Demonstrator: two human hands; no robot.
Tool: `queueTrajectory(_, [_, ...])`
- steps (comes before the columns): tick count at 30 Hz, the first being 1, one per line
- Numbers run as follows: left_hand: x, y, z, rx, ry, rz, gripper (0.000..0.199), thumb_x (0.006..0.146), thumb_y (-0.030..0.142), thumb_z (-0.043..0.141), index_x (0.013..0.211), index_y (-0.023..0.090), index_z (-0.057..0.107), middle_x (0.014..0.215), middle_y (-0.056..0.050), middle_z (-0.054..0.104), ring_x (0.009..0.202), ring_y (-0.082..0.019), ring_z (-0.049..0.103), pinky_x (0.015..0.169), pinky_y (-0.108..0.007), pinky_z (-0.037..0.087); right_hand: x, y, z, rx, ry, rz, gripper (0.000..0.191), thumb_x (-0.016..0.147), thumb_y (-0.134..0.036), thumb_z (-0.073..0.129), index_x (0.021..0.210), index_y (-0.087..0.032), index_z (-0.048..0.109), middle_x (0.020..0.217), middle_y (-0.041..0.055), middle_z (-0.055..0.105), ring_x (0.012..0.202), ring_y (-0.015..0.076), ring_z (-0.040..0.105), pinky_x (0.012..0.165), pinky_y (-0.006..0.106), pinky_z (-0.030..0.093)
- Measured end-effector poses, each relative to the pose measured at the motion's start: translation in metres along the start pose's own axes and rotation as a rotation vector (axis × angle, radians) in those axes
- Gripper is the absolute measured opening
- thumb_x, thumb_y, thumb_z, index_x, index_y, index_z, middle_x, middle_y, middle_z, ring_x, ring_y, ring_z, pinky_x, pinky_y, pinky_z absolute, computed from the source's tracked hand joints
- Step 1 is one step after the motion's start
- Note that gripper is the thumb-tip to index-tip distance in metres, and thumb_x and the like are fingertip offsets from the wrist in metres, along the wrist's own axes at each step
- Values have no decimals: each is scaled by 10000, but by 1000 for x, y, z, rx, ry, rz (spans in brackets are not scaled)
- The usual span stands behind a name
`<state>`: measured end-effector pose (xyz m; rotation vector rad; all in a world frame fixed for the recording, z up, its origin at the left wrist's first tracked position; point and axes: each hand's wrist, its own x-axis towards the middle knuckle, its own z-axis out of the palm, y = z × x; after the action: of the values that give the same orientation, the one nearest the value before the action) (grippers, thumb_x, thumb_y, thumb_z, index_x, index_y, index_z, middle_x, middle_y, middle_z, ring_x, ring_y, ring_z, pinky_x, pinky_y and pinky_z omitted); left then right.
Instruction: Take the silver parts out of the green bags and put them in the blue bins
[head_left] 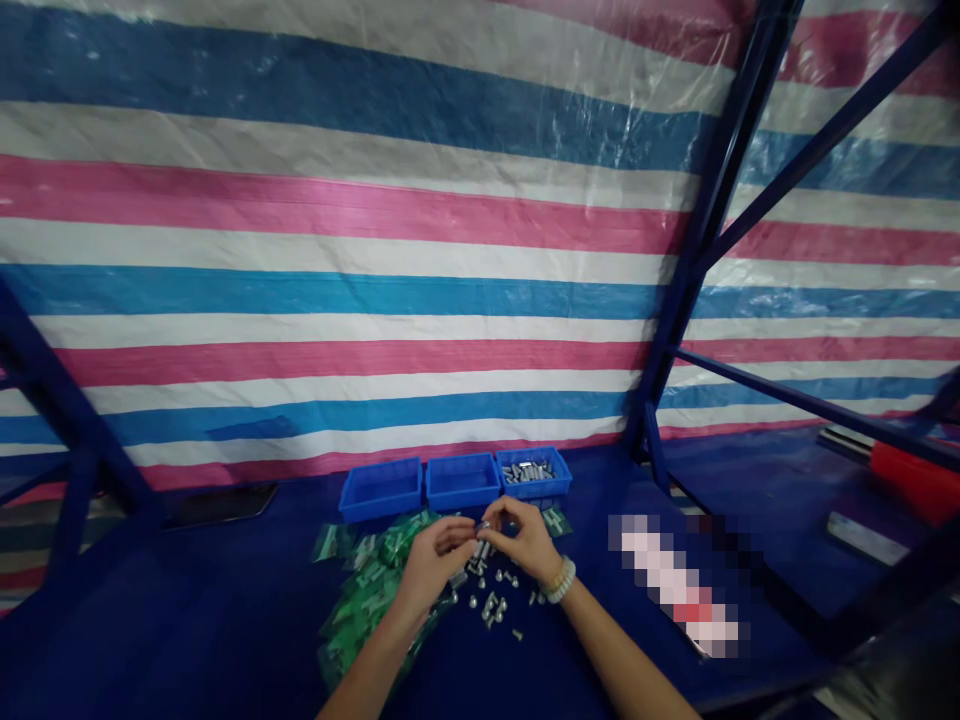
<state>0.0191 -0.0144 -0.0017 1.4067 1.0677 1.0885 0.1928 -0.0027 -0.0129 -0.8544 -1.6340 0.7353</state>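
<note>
In the middle of the table my two hands meet fingertip to fingertip. My right hand [527, 541], with a beaded bracelet at the wrist, pinches a small silver metal piece [484, 525] between thumb and index finger. The fingers of my left hand [433, 560] are curled close beside that piece; what lies in them is hidden. Below the hands, short silver screws [493, 607] and cylindrical metal pieces are scattered on the dark blue table [559, 665]. A heap of small green-tinted plastic bags [360, 620] lies under and left of my left hand.
Behind my hands stand three blue trays; the right tray [568, 470] holds metal cylinders, while the left tray [382, 487] and middle tray [461, 480] show bare bottoms. A dark flat phone-like object [221, 506] lies far left. Blue metal frame posts [679, 290] rise at the right.
</note>
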Motion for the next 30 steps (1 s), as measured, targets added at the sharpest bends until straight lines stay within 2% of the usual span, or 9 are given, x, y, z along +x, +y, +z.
queueTrajectory(3, [-2,6,1,10,41,75,281,702,305,711,942,170,653,999,-99,724,935,-231,672,886,-361,509,0,10,5,69,66,63,185,746,-318,708,825,-188,602,720,0,623,635,151,603,621,273,501])
queueTrajectory(8, [-5,13,6,72,-47,189,202,748,263,641,924,170,675,1018,-95,712,1017,-247,639,899,-349,504,-1,17,13,260,22,127,227,752,-369,700,852,-199,587,796,28,683,722,185,670,657,294,539])
queueTrajectory(10, [-4,12,4,142,-34,228,196,779,258,600,941,179,678,1031,-87,707,1016,-242,634,895,-346,502,3,19,5,165,46,87,191,796,-355,663,896,-197,618,853,47,699,780,197,674,705,313,541])
queueTrajectory(14, [1,8,-7,473,-5,298,209,804,230,544,967,217,675,1003,-65,704,973,-243,625,862,-378,486,19,32,-28,-308,232,-68,217,894,-290,530,1037,-192,661,976,89,690,911,226,629,856,393,490])
queueTrajectory(17, [3,9,-15,742,-66,389,164,779,177,538,868,214,670,933,-57,681,929,-239,598,861,-393,449,25,47,-51,-618,327,-80,323,897,-284,506,1183,-171,606,1035,121,669,995,272,577,894,460,456])
queueTrajectory(19, [2,11,-20,878,-135,419,107,751,165,558,772,209,653,898,-45,644,903,-228,572,844,-377,429,23,54,-60,-744,364,-76,366,893,-275,499,1231,-155,571,1091,137,647,1035,289,548,897,475,448])
queueTrajectory(22, [-3,15,-23,1033,-214,388,16,704,211,626,689,209,632,894,-26,584,903,-227,534,810,-361,395,16,57,-63,-791,401,-93,315,897,-241,474,1170,-152,602,1070,131,650,1018,280,546,877,458,453])
queueTrajectory(25, [-7,17,-23,1130,-260,356,72,658,250,678,658,207,621,913,-14,554,925,-233,517,814,-369,352,11,52,-60,-746,414,-120,250,897,-208,460,1070,-163,635,994,110,668,966,261,562,845,431,461])
queueTrajectory(30, [-9,12,-18,1218,-259,372,57,661,222,651,672,193,603,939,-28,560,960,-244,511,804,-363,337,10,43,-49,-688,393,-165,224,878,-152,465,1009,-176,645,936,85,673,922,246,569,824,415,459])
